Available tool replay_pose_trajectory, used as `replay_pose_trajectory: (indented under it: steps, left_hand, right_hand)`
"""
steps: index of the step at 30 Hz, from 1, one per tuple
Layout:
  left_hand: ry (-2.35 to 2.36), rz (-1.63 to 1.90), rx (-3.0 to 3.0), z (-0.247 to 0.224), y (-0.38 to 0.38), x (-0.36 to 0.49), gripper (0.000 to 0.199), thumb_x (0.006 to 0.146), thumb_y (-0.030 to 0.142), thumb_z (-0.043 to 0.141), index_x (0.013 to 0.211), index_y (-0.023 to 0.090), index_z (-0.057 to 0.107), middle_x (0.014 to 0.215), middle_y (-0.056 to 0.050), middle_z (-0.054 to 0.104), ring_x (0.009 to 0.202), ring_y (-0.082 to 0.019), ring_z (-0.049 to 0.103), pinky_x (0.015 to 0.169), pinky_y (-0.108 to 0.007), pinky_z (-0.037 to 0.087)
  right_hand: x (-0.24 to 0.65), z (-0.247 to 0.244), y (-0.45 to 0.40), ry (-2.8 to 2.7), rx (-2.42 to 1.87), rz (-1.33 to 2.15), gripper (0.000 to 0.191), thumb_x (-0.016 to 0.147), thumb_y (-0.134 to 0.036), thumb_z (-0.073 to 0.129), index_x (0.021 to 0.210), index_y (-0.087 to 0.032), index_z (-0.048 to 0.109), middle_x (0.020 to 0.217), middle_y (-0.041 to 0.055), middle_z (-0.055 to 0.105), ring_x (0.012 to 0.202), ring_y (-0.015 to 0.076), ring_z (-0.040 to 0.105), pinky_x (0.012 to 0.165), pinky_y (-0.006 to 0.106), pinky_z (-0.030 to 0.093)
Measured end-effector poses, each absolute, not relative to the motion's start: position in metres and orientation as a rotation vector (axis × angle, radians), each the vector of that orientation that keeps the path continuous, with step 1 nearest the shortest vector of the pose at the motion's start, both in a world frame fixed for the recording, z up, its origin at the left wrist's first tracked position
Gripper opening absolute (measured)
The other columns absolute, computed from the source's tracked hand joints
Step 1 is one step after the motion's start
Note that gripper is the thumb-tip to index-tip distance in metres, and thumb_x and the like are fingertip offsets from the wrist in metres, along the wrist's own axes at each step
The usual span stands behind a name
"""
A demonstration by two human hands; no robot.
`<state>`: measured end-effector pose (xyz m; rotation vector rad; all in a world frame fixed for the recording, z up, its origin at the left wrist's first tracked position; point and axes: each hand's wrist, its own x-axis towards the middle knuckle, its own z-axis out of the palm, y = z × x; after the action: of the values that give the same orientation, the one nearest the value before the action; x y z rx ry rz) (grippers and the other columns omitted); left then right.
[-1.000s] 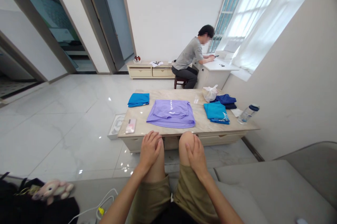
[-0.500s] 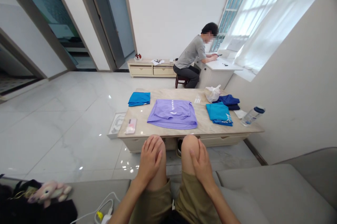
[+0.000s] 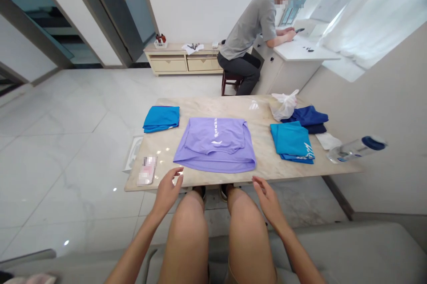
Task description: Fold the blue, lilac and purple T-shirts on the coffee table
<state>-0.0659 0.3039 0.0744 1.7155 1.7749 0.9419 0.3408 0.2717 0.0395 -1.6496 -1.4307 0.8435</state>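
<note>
A purple shirt (image 3: 215, 141) with white print lies partly folded in the middle of the marble-topped table (image 3: 213, 107). My left hand (image 3: 169, 188) is by the table's near edge, just off the shirt's lower left corner, fingers apart and holding nothing. Over the near edge, close to the shirt's lower right corner, my right hand (image 3: 267, 197) is open with nothing in it. Folded blue cloth (image 3: 161, 118) rests at the table's back left. On the right is a folded teal-blue shirt (image 3: 291, 140) with white print.
Dark blue clothing (image 3: 308, 117), a white plastic bag (image 3: 283, 105) and a clear bottle (image 3: 353, 149) stand at the table's right. A pink phone-like item (image 3: 147, 171) lies front left. Beyond the table, a person in grey (image 3: 251, 23) sits at a white desk (image 3: 307, 50).
Both my hands have left my knees and moved forward and apart, towards the table edge. The view has come closer to the table. The clothes lie as before.
</note>
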Motion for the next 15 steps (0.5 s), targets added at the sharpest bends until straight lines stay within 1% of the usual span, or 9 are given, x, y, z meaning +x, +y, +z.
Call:
replay_pose_trajectory:
  steps: [2,4,7,9,10,12,14,15]
  left_hand:
    - [1.75,0.898,1.847,0.056,0.351,-0.068,0.035,0.104,0.034,0.052,0.128,0.02,0.074,0.126,-0.012,0.08,0.114,-0.028,0.077,0.108,-0.05,0.061]
    - [1.676,0.829,1.984,0.038,0.389,-0.063,0.034,0.106,0.031,0.052,0.13,0.021,0.073,0.128,-0.011,0.079,0.119,-0.028,0.075,0.111,-0.05,0.059]
    - [1.641,0.716,2.106,0.014,0.429,-0.049,0.034,0.108,0.032,0.058,0.138,0.022,0.07,0.133,-0.012,0.076,0.126,-0.03,0.07,0.113,-0.05,0.056]
    - [1.649,0.65,2.153,0.0,0.447,-0.038,0.039,0.107,0.033,0.064,0.144,0.023,0.068,0.135,-0.012,0.074,0.127,-0.031,0.068,0.112,-0.051,0.054]
    - [1.657,0.622,2.172,-0.005,0.454,-0.033,0.039,0.107,0.033,0.067,0.144,0.024,0.069,0.136,-0.012,0.073,0.127,-0.032,0.067,0.111,-0.05,0.053]
    - [1.688,0.582,2.196,-0.013,0.464,-0.025,0.03,0.106,0.033,0.069,0.134,0.026,0.076,0.133,-0.011,0.073,0.125,-0.032,0.066,0.107,-0.049,0.052]
    - [1.714,0.565,2.206,-0.014,0.473,-0.02,0.018,0.107,0.031,0.067,0.119,0.027,0.081,0.127,-0.009,0.076,0.12,-0.031,0.066,0.103,-0.048,0.05]
    - [1.723,0.563,2.207,-0.013,0.477,-0.018,0.017,0.108,0.03,0.066,0.113,0.027,0.082,0.123,-0.009,0.077,0.118,-0.031,0.066,0.102,-0.048,0.049]
  right_hand:
    - [0.349,0.026,0.324,-1.531,-1.65,0.657,0.053,0.106,-0.061,0.055,0.128,-0.018,0.077,0.124,0.0179,0.079,0.117,0.0339,0.073,0.108,0.057,0.059]
    - [0.352,0.014,0.369,-1.676,-1.616,0.51,0.045,0.108,-0.052,0.053,0.128,-0.019,0.077,0.123,0.0167,0.077,0.119,0.0334,0.069,0.111,0.057,0.057]
    - [0.349,-0.003,0.42,-1.858,-1.578,0.41,0.04,0.11,-0.038,0.05,0.134,-0.02,0.077,0.128,0.017,0.072,0.12,0.0332,0.065,0.112,0.058,0.055]
    - [0.346,-0.015,0.445,-1.949,-1.573,0.371,0.04,0.11,-0.035,0.053,0.138,-0.022,0.077,0.133,0.017,0.069,0.122,0.0339,0.062,0.114,0.059,0.054]
    - [0.346,-0.02,0.454,-1.983,-1.575,0.353,0.038,0.11,-0.036,0.055,0.138,-0.023,0.078,0.134,0.0167,0.068,0.124,0.0344,0.061,0.114,0.059,0.053]
    - [0.345,-0.028,0.47,-2.031,-1.579,0.324,0.032,0.109,-0.038,0.06,0.13,-0.026,0.082,0.135,0.0158,0.068,0.126,0.0352,0.06,0.115,0.06,0.052]
    - [0.346,-0.031,0.481,-2.059,-1.573,0.306,0.027,0.109,-0.039,0.062,0.116,-0.026,0.085,0.134,0.0153,0.068,0.125,0.0349,0.06,0.113,0.06,0.052]
    - [0.346,-0.03,0.485,-2.065,-1.567,0.298,0.028,0.109,-0.04,0.062,0.11,-0.026,0.086,0.133,0.0151,0.068,0.124,0.0345,0.06,0.113,0.059,0.053]
